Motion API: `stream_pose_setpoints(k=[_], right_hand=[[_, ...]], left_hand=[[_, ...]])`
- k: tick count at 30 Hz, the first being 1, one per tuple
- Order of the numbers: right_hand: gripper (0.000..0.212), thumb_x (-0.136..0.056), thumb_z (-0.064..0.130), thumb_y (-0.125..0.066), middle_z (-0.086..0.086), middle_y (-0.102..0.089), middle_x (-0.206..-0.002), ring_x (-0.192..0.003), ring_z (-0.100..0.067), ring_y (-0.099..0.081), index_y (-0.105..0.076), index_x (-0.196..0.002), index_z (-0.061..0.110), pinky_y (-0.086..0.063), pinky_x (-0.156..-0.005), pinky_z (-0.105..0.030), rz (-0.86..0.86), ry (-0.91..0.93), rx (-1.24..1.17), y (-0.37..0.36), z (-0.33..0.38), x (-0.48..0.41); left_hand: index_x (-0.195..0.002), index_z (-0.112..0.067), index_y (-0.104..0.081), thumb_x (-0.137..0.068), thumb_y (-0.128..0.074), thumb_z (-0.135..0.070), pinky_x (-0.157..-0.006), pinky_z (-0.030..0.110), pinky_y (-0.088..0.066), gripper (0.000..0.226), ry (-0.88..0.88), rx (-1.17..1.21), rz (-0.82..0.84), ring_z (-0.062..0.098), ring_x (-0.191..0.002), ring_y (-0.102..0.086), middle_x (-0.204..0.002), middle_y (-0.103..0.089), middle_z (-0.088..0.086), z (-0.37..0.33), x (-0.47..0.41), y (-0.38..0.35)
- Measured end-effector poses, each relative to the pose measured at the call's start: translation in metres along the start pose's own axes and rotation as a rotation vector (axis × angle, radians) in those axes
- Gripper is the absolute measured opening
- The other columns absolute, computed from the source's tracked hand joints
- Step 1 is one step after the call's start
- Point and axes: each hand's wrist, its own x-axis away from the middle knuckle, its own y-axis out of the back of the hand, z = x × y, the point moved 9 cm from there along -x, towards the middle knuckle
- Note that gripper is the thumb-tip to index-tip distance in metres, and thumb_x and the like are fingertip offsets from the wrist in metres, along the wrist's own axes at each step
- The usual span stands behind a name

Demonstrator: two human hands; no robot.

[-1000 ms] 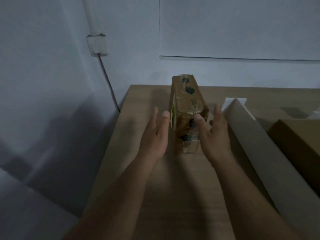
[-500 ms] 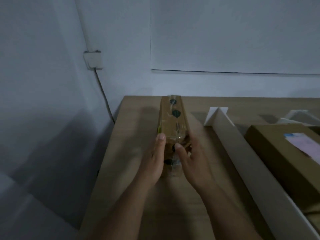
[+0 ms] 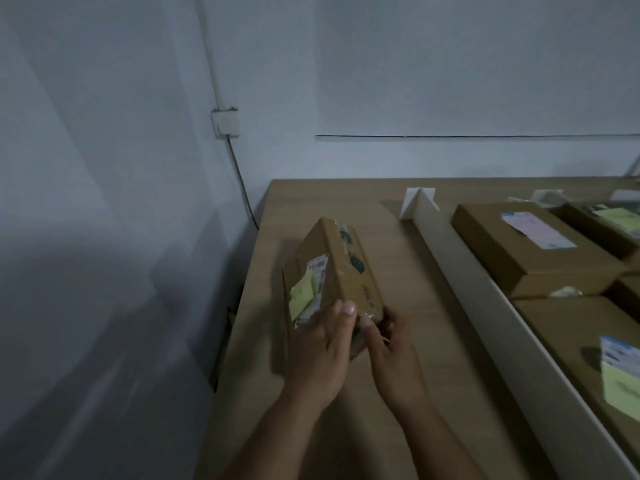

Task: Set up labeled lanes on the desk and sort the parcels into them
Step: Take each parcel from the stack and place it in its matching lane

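Observation:
A long brown cardboard parcel (image 3: 341,268) with clear tape, a white shipping label and a yellow sticky note on its left face is tilted on the wooden desk (image 3: 408,271), in the leftmost lane. My left hand (image 3: 320,351) grips its near left side, thumb up on the top edge. My right hand (image 3: 389,348) holds the near right corner with curled fingers. A white cardboard divider (image 3: 485,306) runs from the back of the desk toward me, to the right of the parcel.
Right of the divider lie flat brown parcels: one with a pink label (image 3: 530,244), one with a blue-edged label and yellow note (image 3: 595,362), and another at far right (image 3: 609,223). A second divider (image 3: 547,195) stands behind. The wall and a socket (image 3: 225,123) are left.
Both hands have closed on the parcel and tipped it leftward toward me, showing its labelled side. My view has swung right, so more parcels appear.

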Motion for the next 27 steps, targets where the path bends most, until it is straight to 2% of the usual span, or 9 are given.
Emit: stream_pose_setpoints(k=[2,6,9,13,15,18,20,23,27], right_hand=[[0.027,-0.095,0.04,-0.049,0.01,-0.06,-0.101,-0.088,0.002,-0.058,-0.046,-0.116,0.023,-0.046,-0.071,-0.013,-0.044,-0.074,-0.026,0.012,-0.017,0.018],[0.039,-0.092,0.056,-0.041,-0.004,-0.066,-0.102,-0.094,-0.019,-0.064,-0.056,-0.103,0.021,-0.05,-0.09,-0.048,-0.104,-0.286,-0.081,0.03,-0.058,0.043],[0.05,-0.093,0.059,-0.036,-0.006,-0.066,-0.102,-0.097,-0.024,-0.062,-0.062,-0.099,0.016,-0.048,-0.091,-0.045,-0.114,-0.334,0.011,0.04,-0.067,0.05],[0.048,-0.094,0.047,-0.046,-0.012,-0.068,-0.104,-0.089,-0.023,-0.063,-0.068,-0.105,0.007,-0.049,-0.08,-0.033,-0.16,-0.293,0.187,0.056,-0.061,0.037],[0.05,-0.089,0.046,-0.055,-0.014,-0.063,-0.119,-0.102,-0.026,-0.062,-0.062,-0.119,0.008,-0.049,-0.087,-0.034,-0.157,-0.3,0.207,0.056,-0.058,0.029],[0.061,-0.086,0.043,-0.061,-0.014,-0.05,-0.138,-0.125,-0.029,-0.049,-0.05,-0.135,0.009,-0.042,-0.1,-0.035,-0.147,-0.289,0.274,0.054,-0.048,0.014],[0.064,-0.087,0.043,-0.061,-0.014,-0.044,-0.143,-0.131,-0.029,-0.043,-0.045,-0.139,0.008,-0.037,-0.105,-0.036,-0.127,-0.273,0.354,0.052,-0.042,0.001],[0.067,-0.089,0.043,-0.059,-0.012,-0.039,-0.148,-0.136,-0.028,-0.037,-0.039,-0.144,0.009,-0.033,-0.107,-0.035,-0.078,-0.274,0.45,0.048,-0.043,-0.018],[0.067,-0.091,0.042,-0.056,-0.01,-0.038,-0.15,-0.137,-0.028,-0.037,-0.034,-0.146,0.01,-0.032,-0.108,-0.035,0.014,-0.283,0.54,0.039,-0.047,-0.042]], left_hand=[[-0.127,-0.031,-0.054,-0.086,-0.011,-0.073,-0.108,0.038,-0.034,0.073,-0.038,-0.154,0.03,0.011,-0.123,-0.046,-0.131,-0.055,-0.008,-0.012,0.022,-0.011],[-0.134,-0.027,-0.047,-0.098,-0.016,-0.049,-0.115,0.032,-0.013,0.052,-0.001,-0.328,0.172,0.009,-0.135,-0.031,-0.141,-0.046,-0.007,-0.017,0.052,-0.039],[-0.135,-0.027,-0.047,-0.093,-0.02,-0.058,-0.113,0.031,-0.022,0.058,0.053,-0.261,0.204,0.012,-0.133,-0.036,-0.141,-0.046,-0.007,-0.002,0.057,-0.049],[-0.14,-0.026,-0.042,-0.094,-0.041,-0.051,-0.103,0.028,-0.037,0.052,0.178,-0.18,0.015,0.016,-0.126,-0.044,-0.141,-0.046,-0.002,0.031,0.045,-0.021],[-0.141,-0.026,-0.038,-0.094,-0.046,-0.045,-0.099,0.03,-0.041,0.052,0.227,-0.116,-0.083,0.017,-0.122,-0.048,-0.139,-0.048,-0.002,0.043,0.039,-0.002],[-0.148,-0.025,-0.025,-0.093,-0.048,-0.046,-0.102,0.037,-0.038,0.063,0.341,-0.144,-0.182,0.023,-0.134,-0.038,-0.149,-0.035,0.001,0.06,0.03,0.021],[-0.149,-0.028,-0.021,-0.088,-0.048,-0.054,-0.102,0.043,-0.041,0.072,0.432,-0.147,-0.158,0.029,-0.133,-0.04,-0.149,-0.036,0.003,0.077,0.022,0.024],[-0.144,-0.034,-0.026,-0.073,-0.044,-0.07,-0.089,0.048,-0.051,0.081,0.528,-0.116,-0.095,0.03,-0.113,-0.057,-0.132,-0.055,0.003,0.1,0.01,0.021],[-0.15,-0.025,-0.012,-0.091,-0.048,-0.05,-0.095,0.045,-0.046,0.074,0.582,-0.125,-0.06,0.029,-0.119,-0.052,-0.136,-0.05,0.005,0.108,-0.006,0.018]])
